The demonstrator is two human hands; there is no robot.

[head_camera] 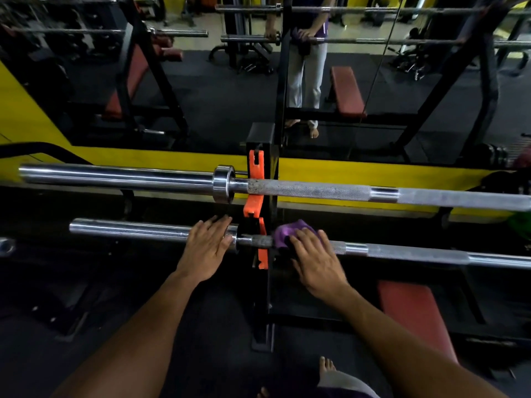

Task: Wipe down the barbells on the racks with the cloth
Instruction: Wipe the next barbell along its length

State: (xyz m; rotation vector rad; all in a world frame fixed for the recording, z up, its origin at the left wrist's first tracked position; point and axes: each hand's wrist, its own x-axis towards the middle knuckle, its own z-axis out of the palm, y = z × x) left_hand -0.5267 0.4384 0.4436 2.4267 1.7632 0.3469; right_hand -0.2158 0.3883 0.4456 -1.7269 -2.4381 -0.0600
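Two steel barbells lie across a black rack upright (270,282) with orange hooks (254,179). The upper barbell (316,190) runs across the frame, untouched. On the lower barbell (402,251), my left hand (207,248) rests flat over the sleeve by the collar, fingers spread. My right hand (316,262) presses a purple cloth (290,229) around the knurled shaft just right of the upright. The shaft under the cloth is hidden.
A mirror above the yellow wall band (172,159) reflects the racks, benches and a standing person. A red bench pad (413,314) sits low on the right. My bare foot (326,366) is on the dark floor below. Another bar end (5,247) pokes in at far left.
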